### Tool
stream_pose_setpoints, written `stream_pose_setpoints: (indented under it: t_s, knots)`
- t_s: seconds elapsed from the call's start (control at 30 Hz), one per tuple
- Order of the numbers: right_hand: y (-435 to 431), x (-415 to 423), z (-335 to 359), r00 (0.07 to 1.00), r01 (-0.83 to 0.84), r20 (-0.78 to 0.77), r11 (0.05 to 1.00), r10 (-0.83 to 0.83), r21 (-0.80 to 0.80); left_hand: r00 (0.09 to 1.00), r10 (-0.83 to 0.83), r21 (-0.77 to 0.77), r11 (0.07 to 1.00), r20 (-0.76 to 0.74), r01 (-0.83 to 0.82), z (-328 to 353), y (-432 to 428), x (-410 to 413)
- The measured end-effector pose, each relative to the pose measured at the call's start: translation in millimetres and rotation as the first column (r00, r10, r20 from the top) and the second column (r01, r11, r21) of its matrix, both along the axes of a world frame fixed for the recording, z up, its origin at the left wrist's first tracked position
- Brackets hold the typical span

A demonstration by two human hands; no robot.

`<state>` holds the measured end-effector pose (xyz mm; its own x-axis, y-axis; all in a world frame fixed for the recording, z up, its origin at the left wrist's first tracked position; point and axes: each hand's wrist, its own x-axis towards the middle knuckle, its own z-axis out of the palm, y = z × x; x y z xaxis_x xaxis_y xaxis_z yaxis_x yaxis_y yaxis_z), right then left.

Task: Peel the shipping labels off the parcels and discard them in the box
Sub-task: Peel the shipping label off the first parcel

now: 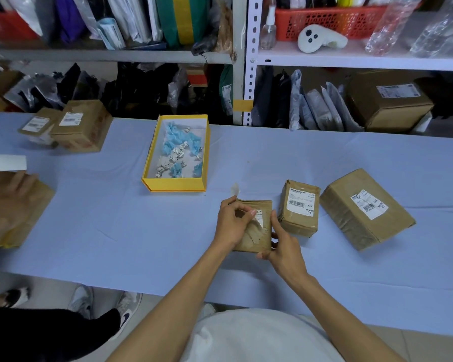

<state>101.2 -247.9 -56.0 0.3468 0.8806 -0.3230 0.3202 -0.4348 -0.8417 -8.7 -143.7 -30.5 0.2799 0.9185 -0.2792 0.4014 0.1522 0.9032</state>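
A small brown parcel (258, 235) lies on the blue table in front of me. My left hand (232, 222) pinches its white shipping label (235, 189), whose peeled end sticks up above my fingers. My right hand (284, 248) grips the parcel's right edge. Two more brown parcels (300, 207) (365, 209) with labels still stuck on lie to the right. The yellow box (175, 185) sits further back on the left, holding several crumpled labels and blue scraps.
Another person's hand (3, 194) at the left edge holds a white label over a brown parcel (29, 220). Two labelled parcels (81, 125) sit at the back left. Shelves packed with bags and parcels stand behind the table.
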Motion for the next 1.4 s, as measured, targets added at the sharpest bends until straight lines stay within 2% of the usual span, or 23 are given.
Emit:
stream_pose_setpoints:
  t_s: [0.1,0.23,0.37,0.63,0.83,0.97,1.03,1.17,1.23,1.4]
  knots:
    - [0,0,-2,1.0,-0.007,0.008,1.0,0.007,0.0,0.999,0.054,0.038,0.998,0.005,-0.054,-1,-1,-3]
    - [1,0,-2,1.0,-0.011,0.007,1.0,0.011,0.0,0.982,0.184,0.206,0.963,-0.041,-0.172,-3,-5,-8]
    - [1,0,-1,0.998,-0.05,0.032,0.999,0.05,-0.004,0.949,0.309,0.303,0.911,-0.057,-0.278,1,-4,-14]
    - [1,-1,0,0.994,-0.084,0.076,0.996,0.083,0.001,0.929,0.369,0.299,0.884,0.022,-0.359,7,1,-18]
    - [-1,-1,1,0.988,-0.098,0.122,0.995,0.098,0.0,0.918,0.398,0.292,0.877,0.006,-0.382,6,2,-25]
    - [-2,-1,-1,0.993,-0.082,0.091,0.997,0.081,0.011,0.925,0.38,0.32,0.876,-0.002,-0.36,-3,0,-30]
    - [-3,-1,-2,0.993,-0.085,0.087,0.996,0.083,0.016,0.939,0.344,0.251,0.909,-0.005,-0.332,-11,-2,-32]
    - [1,1,-1,0.983,-0.131,0.131,0.991,0.131,-0.011,0.98,0.174,-0.092,0.982,0.101,-0.165,-25,-15,-32]
    - [4,5,5,0.982,-0.143,0.119,0.99,0.143,-0.012,0.984,0.111,-0.132,0.987,0.14,-0.092,-28,-19,-32]
    - [18,13,14,0.983,-0.17,0.08,0.985,0.167,0.035,0.982,0.105,-0.152,0.985,0.155,-0.081,-26,-12,-30]
